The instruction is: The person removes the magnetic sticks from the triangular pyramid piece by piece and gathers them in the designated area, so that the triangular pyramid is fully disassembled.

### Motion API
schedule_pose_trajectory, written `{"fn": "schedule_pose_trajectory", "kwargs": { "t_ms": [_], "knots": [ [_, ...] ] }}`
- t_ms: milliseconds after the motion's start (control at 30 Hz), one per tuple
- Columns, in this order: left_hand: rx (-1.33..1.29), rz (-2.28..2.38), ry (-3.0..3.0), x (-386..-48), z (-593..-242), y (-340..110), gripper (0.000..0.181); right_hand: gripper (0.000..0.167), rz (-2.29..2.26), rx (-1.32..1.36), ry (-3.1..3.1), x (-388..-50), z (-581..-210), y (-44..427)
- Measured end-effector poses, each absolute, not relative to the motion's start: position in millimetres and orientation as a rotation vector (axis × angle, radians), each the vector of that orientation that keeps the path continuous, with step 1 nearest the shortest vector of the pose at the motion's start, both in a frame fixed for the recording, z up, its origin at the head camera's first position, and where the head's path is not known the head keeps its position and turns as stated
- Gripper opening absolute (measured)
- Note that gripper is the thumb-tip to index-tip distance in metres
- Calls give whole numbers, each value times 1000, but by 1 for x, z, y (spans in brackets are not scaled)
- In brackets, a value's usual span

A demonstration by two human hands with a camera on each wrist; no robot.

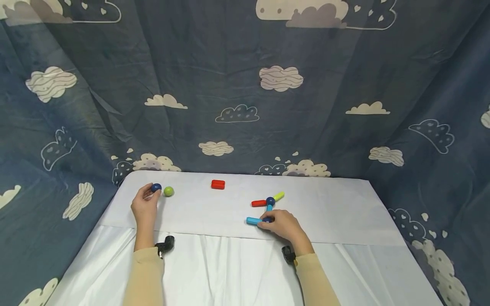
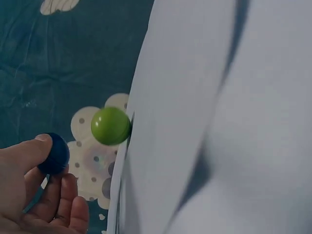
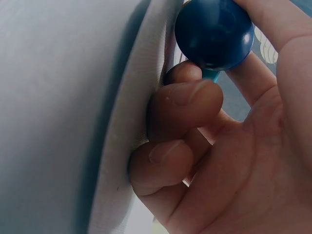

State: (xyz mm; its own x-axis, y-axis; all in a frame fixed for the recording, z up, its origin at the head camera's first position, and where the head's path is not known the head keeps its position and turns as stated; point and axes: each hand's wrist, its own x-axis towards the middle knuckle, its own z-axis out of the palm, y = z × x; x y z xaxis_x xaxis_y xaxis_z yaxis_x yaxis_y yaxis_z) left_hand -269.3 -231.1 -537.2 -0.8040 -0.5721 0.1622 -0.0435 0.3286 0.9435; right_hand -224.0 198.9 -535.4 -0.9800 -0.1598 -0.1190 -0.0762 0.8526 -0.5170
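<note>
Tan sleeves (image 1: pixel 143 278) lie nearest to the head camera. Cloud-printed dark cloth (image 1: pixel 206 55) hangs behind the white table (image 1: pixel 337 212). The left hand (image 1: pixel 144 209) pinches a blue ball (image 1: pixel 155 187); the right hand (image 1: pixel 284 224) grips the lower ball (image 3: pixel 213 34), also blue, where two light-blue sticks (image 1: pixel 252 221) seem to meet. One of these reaches the upper ball (image 1: pixel 270 201), which carries also a red stick (image 1: pixel 258 203) and a yellow-green stick (image 1: pixel 279 196). A red pair (image 1: pixel 218 182) lies farther back. The green ball (image 1: pixel 168 191) sits just beside the left hand's ball.

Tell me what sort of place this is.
Probably a tabletop play or filming setup, judging by the dark blue cloud-printed fabric backdrop, the white cloth-covered table and the toy-like assembly of bright rods and balls.
</note>
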Motion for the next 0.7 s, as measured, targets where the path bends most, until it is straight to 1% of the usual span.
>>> {"fn": "schedule_pose_trajectory", "kwargs": {
  "t_ms": [267, 533, 700],
  "knots": [
    [567, -1490, -2301, -283, -535, -253, 46, 22, -797, -186, 2868, -223, -533, 198],
    [536, -1467, -2427, -286, -544, -258, 47, 25, -797, -175, 2867, -222, -535, 198],
    [530, -1447, -2465, -287, -549, -259, 49, 24, -800, -177, 2874, -220, -536, 197]
  ]
}}
